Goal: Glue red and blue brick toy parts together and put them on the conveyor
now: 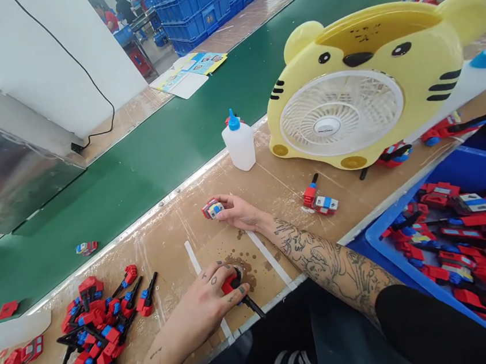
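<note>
Near the table's front edge, my left hand (213, 292) is closed round a red part (229, 284) with a black rod (252, 306) sticking out towards the edge. A round item, partly hidden, shows by its fingertips, with wet spots on the brown surface around it. Further forward, my right hand (240, 212) pinches a small red, white and blue block piece (213, 209) between thumb and fingers. The two hands are apart. To the right of my right hand lies a joined toy piece (320, 198) with a black rod.
A white bottle (240, 146) with a blue tip and a yellow fan (364, 94) stand beyond my hands. Red and blue parts (100, 330) are heaped at left. A blue bin (378, 246) of pieces sits at right. A green belt (136, 161) runs behind.
</note>
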Available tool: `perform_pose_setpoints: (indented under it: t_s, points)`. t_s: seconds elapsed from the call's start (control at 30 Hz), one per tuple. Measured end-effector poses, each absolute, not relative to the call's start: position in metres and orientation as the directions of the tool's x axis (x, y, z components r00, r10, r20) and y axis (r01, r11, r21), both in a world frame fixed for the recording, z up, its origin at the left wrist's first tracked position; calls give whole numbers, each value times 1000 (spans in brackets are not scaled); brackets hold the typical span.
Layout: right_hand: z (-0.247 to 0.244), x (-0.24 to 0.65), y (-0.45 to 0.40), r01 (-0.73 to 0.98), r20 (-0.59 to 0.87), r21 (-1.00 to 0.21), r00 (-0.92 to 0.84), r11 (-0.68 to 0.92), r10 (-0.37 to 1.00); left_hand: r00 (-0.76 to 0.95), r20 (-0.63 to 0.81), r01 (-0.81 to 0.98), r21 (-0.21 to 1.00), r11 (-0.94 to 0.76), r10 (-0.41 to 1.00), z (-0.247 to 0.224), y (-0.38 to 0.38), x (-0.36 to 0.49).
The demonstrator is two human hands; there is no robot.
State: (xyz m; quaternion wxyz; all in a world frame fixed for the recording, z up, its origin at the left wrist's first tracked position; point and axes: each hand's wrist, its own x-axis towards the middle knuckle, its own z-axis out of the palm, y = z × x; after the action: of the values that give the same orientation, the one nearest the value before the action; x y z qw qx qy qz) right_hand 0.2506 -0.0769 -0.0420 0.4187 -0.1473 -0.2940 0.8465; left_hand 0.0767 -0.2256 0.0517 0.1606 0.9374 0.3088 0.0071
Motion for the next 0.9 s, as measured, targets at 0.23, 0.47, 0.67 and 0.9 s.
perform_pose_setpoints:
  t_s: [0.23,0.47,0.67,0.9]
  points:
    - [-36,252,-81,-609,83,-674,-625,-419,776,191,144,479,850,-220,971,29,-212,57]
    - [-41,248,-87,-559,91,-732,-647,-389,757,-360,47,-30,998,-62,932,10,-174,69]
    - [-48,244,-84,-476,147,-848,-631,-231,762,-264,35,71,997,-17,964,0,-161,69]
    - [-40,246,-91,-94,320,-944,-482,315,816,-251,31,182,983,16,967,-1,-155,87]
